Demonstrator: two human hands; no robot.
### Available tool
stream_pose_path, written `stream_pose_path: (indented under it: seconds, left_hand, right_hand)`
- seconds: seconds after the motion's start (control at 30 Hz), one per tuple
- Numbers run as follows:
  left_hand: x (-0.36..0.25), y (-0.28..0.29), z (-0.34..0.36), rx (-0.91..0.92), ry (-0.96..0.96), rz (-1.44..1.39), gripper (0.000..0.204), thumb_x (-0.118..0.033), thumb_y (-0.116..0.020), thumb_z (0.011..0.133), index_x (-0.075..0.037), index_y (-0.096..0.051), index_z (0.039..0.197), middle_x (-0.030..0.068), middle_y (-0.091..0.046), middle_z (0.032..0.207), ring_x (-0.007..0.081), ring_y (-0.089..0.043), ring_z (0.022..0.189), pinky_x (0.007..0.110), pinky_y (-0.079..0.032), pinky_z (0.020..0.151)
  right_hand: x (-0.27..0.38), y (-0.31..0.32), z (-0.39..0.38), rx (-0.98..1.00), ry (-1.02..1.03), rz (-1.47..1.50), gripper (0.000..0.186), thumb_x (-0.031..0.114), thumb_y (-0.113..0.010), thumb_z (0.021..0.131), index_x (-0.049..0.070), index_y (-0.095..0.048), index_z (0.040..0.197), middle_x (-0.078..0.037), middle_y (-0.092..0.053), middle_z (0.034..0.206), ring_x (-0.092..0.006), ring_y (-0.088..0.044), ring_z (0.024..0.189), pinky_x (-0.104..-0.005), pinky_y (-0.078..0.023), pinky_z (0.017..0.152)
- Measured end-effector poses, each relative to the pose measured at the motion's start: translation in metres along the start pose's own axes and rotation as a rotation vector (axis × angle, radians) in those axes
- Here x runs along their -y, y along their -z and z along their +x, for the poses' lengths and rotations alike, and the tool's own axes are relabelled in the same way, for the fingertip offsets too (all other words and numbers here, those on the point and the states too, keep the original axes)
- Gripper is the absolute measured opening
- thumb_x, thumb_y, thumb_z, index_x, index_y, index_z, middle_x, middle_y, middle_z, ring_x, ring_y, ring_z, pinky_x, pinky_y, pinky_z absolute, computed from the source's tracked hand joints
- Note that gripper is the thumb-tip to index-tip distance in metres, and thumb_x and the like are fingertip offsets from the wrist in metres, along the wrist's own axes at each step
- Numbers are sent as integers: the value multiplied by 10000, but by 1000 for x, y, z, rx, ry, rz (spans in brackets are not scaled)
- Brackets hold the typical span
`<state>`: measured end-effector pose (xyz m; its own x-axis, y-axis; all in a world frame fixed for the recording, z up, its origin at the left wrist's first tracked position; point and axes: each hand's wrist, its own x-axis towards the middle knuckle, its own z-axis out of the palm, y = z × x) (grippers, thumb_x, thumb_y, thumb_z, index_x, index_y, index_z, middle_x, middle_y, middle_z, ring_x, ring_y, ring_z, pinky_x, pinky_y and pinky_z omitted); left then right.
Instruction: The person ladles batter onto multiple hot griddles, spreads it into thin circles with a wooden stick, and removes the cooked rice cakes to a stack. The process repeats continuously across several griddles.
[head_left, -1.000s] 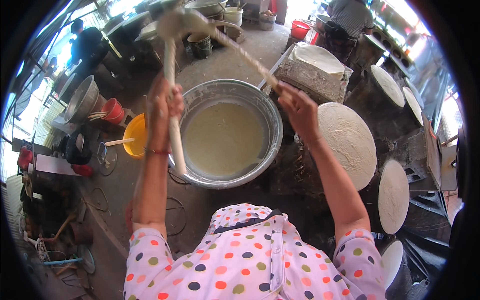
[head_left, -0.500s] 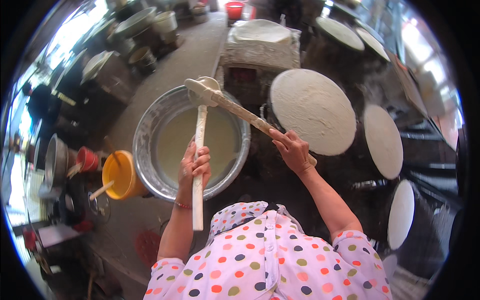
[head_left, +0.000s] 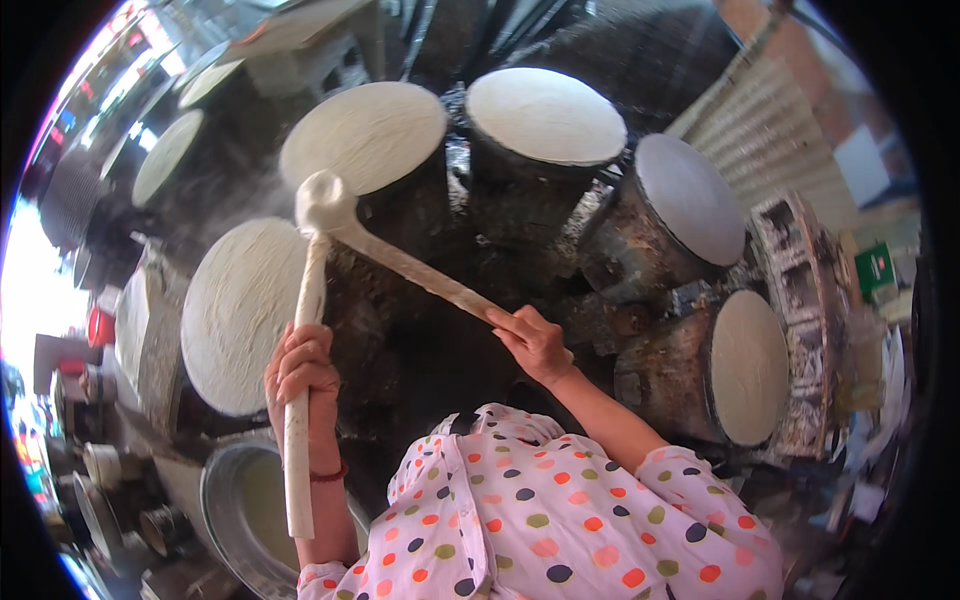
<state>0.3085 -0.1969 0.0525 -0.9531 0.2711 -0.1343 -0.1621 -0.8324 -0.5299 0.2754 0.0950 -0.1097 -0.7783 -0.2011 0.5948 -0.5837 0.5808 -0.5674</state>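
Taking the wrinkled whitish disc (head_left: 235,310) as our landmark, we have our left hand (head_left: 305,365) at its right edge, as we view it, the fingers wrapped around a long pale stick (head_left: 298,470) that stands nearly upright along that edge. Our right hand (head_left: 538,345) is well to the right of the disc; its fingers pinch the far end of a slanting, whitish-coated handle (head_left: 420,270). The two tools meet at a rounded, white-coated head (head_left: 325,200), just off the disc's upper right; we cannot tell where one ends and the other begins.

Below the disc, toward our body, we see a metal basin (head_left: 228,500) holding a pale greenish liquid (head_left: 268,500). Left of the disc sits a pale, covered block (head_left: 150,335). Beyond its upper right lies a second whitish disc (head_left: 365,135), with a third disc (head_left: 548,110) farther right. Well to its right, one more pale disc (head_left: 750,370) faces a rusty drum side (head_left: 660,380).
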Motion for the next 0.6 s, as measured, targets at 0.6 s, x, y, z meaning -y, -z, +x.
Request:
stream_pose_path:
  seconds: [0.6]
  left_hand:
    - [433,253,362,36,795,1536,388,-132,-496,964,-83,-398,1336,54,-465,767,53,-370,505,166,-331,399]
  right_hand:
    - [-168,256,-41,-1343,-1045,733,392,180,-548,952,166,-507,1341,53,-421,670,-24,-290,431,-203,-252,378]
